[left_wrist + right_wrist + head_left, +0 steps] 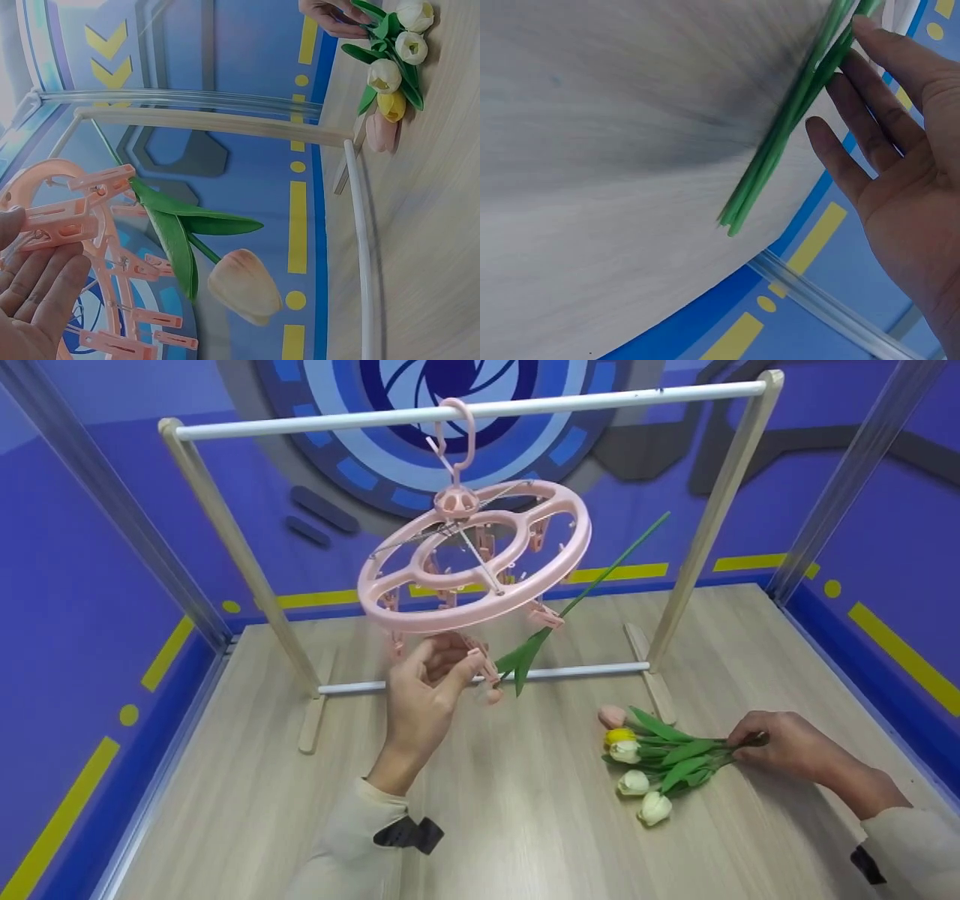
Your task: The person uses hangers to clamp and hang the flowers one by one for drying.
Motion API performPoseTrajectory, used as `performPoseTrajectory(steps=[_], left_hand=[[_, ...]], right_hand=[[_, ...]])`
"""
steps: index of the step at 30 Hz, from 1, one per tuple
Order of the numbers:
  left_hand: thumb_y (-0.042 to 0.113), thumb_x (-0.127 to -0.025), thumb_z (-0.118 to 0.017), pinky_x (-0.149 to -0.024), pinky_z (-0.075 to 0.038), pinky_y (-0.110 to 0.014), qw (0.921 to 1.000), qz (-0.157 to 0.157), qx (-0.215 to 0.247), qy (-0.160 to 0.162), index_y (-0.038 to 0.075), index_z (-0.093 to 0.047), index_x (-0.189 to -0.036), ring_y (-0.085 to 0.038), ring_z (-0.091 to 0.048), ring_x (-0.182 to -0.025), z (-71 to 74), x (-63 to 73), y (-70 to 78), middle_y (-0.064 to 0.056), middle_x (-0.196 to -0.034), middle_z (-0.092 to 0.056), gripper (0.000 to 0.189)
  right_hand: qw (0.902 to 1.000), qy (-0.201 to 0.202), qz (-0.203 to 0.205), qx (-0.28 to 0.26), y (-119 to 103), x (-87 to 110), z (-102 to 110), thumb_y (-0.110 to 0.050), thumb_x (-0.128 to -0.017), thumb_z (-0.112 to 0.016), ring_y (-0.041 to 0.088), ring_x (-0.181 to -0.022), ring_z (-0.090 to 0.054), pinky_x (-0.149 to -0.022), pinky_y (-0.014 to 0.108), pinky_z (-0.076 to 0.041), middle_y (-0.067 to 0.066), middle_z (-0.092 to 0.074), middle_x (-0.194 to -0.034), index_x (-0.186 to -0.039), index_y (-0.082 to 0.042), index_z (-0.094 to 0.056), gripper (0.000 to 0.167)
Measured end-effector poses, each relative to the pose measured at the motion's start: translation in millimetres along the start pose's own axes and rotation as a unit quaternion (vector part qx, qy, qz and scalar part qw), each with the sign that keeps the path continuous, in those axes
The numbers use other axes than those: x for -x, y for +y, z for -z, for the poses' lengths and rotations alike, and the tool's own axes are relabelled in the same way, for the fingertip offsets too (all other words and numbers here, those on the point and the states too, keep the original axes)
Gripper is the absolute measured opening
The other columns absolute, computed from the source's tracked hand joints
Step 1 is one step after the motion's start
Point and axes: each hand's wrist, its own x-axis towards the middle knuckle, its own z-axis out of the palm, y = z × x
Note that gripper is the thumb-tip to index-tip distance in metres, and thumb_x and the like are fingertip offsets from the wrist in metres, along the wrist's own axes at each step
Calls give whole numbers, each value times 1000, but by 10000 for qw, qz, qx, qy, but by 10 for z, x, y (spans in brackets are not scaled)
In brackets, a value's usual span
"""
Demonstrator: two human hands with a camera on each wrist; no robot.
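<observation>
From the white top bar hangs a pink round clip hanger (472,619), tilted, with several clothespins dangling. My left hand (431,690) is at its near edge and pinches a pink clothespin (60,223) between thumb and fingers. A pale pink tulip (244,286) hangs head down beside it, its stem at another clothespin (105,180); its long green stem (619,559) points up to the right. On the table at right, my right hand (784,744) pinches the green stems (780,127) of a tulip bunch (675,757) with white, yellow and pink heads.
A wooden rack with side posts (709,525), a white top bar (315,426) and a white lower bar (574,670) stands on the light wood table (525,817). Blue printed panels (97,570) with yellow marks enclose the back and sides.
</observation>
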Motion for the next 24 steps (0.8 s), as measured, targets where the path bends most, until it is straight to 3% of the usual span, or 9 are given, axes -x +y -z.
performPoseTrajectory(steps=[13,19,24], left_hand=[[5,-99,-75,-87,-64,-39,10000,-22,86,7,-4,-71,-113,-23,-76,-95,4,-1,-13,-6,-102,-77,17],[5,-98,-77,-87,-63,-38,9999,136,-51,61,-3,-71,-115,-21,-75,-95,13,18,-11,-6,-104,-77,20],[7,-99,-77,-88,-63,-39,9999,170,-22,23,-3,-71,-116,-21,-75,-96,9,21,1,-6,-106,-77,21]], right_hand=[[9997,156,-101,151,0,-2,-47,4,-79,-89,5,-81,-64,-66,27,-55,-8,-69,-89,-88,-19,-79,27],[9992,370,109,-57,-26,-3,-7,8,-80,-87,0,-80,-62,-64,18,-51,-6,-69,-88,-88,-19,-77,30],[9990,304,241,-226,-122,-22,57,12,-82,-83,2,-81,-65,-66,16,-53,-5,-72,-89,-92,-19,-76,33]])
